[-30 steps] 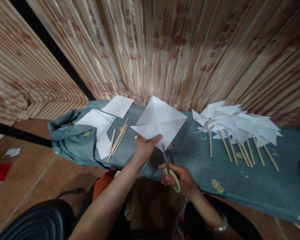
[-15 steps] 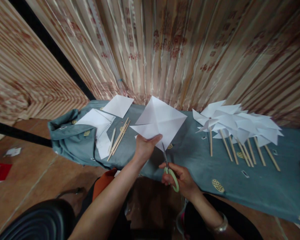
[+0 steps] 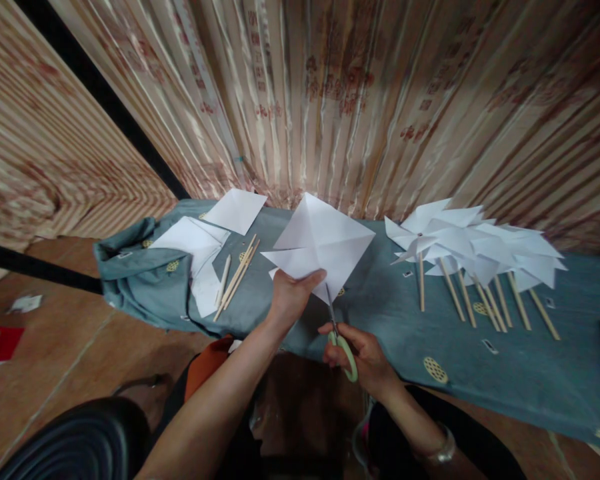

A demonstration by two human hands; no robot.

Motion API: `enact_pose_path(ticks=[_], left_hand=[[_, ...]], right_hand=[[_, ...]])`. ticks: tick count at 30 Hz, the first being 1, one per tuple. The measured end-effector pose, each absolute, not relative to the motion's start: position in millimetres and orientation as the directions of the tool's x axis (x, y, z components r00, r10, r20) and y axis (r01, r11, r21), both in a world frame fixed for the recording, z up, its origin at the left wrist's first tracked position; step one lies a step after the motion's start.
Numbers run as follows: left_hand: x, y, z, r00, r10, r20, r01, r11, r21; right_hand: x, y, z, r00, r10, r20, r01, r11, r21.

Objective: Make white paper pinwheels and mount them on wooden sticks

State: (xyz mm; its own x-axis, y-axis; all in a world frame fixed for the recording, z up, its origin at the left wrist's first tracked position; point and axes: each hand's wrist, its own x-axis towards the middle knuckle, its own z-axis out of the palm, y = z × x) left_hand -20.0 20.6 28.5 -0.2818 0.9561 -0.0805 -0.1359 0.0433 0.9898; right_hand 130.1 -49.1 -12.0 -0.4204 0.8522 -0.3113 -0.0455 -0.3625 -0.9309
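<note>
Matt white paper square (image 3: 320,243) at centre; scissors (image 3: 341,340) with glossy green plastic handles and metal blades; pale bare wooden sticks (image 3: 237,275); matt teal cloth (image 3: 390,313) over the surface; sheeny striped curtain (image 3: 330,100) above.

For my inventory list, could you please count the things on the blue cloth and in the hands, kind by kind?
Scissors, in the right hand: 1
Creased paper square, in the left hand: 1
Flat paper sheets: at least 3, overlapping
Loose wooden sticks: about 4
Finished paper pinwheels: about 7, overlapping
Total: about 16
</note>
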Motion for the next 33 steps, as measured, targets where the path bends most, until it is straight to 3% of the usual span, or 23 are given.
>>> enact_pose_path(ticks=[33], left_hand=[[-19.2, 17.9, 23.7, -0.244, 0.958, -0.152, -0.147, 0.118, 0.982]], right_hand=[[133.0, -48.0, -14.0, -0.38, 0.874, -0.304, 0.018, -0.322, -0.947]])
